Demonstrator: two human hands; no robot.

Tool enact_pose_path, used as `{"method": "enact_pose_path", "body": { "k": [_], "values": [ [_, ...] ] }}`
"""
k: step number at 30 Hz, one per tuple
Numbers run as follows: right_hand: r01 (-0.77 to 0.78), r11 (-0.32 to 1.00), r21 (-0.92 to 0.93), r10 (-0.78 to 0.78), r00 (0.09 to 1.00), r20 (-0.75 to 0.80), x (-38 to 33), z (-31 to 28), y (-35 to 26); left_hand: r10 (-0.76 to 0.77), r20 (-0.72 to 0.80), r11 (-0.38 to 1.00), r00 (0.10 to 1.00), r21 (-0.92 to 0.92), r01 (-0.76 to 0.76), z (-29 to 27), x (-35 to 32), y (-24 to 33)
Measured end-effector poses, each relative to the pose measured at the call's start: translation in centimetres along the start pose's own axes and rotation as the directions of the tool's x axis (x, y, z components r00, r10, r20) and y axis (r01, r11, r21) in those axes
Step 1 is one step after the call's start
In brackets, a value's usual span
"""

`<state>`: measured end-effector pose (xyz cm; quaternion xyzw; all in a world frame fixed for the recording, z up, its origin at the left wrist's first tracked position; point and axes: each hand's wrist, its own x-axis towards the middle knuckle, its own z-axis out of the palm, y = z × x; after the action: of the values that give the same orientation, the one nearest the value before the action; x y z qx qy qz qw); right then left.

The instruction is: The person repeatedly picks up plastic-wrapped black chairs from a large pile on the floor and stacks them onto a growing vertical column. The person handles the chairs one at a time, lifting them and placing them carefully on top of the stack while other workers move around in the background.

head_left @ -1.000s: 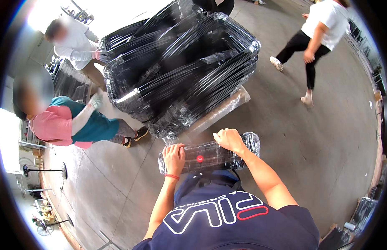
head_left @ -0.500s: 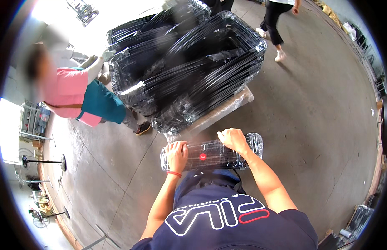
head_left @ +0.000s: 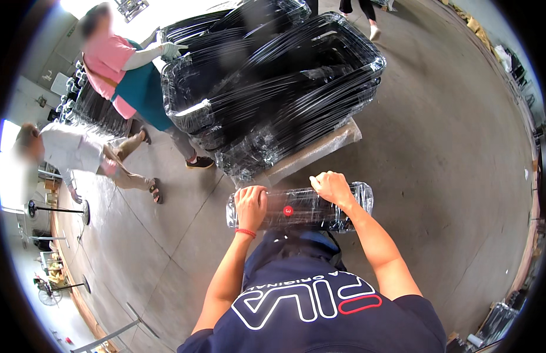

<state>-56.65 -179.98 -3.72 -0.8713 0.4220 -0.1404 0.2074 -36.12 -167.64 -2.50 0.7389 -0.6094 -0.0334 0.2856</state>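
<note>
A long, dark bundle wrapped in clear film [head_left: 311, 215] with a round red sticker is right in front of my body. My left hand [head_left: 250, 207] is closed over its left part, fingers curled on the far edge. Farther right, my right hand [head_left: 333, 188] is closed on the same far edge. Film and glare blur what is inside the bundle. Just beyond it stands a big stack of black, rounded-rim pieces [head_left: 285, 117] bound in stretch film, resting on a bubble-wrapped slab [head_left: 320, 154].
At the stack's left side a person in a pink top and teal apron [head_left: 143, 94] has a gloved hand on it. Another person in a light shirt [head_left: 73, 147] bends forward at the left. Standing fans [head_left: 85, 212] and a metal frame [head_left: 123, 329] lie further left.
A person in a light shirt has come into view at the left. The walker at the top right has gone farther off. My hands keep their hold on the bundle, with little shift.
</note>
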Motion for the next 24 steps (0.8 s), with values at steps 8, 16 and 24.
{"method": "enact_pose_path", "body": {
  "k": [8,16,24],
  "values": [
    [-0.072,0.997,0.022,0.072,0.997,0.021,3.5,-0.3,0.6,0.007,-0.016,1.000,1.000,0.027,-0.007,0.8,3.3,-1.3],
    [-0.418,0.894,0.163,0.429,0.903,-0.039,2.7,-4.9,7.9,-0.104,0.485,0.823,0.868,-0.448,0.349,0.5,7.2,-7.4],
    [-0.556,-0.553,0.621,0.447,0.431,0.784,-11.9,0.1,14.1,-0.338,0.911,-0.373,0.236,-0.360,0.855,2.4,-0.5,-15.6]
  ]
}}
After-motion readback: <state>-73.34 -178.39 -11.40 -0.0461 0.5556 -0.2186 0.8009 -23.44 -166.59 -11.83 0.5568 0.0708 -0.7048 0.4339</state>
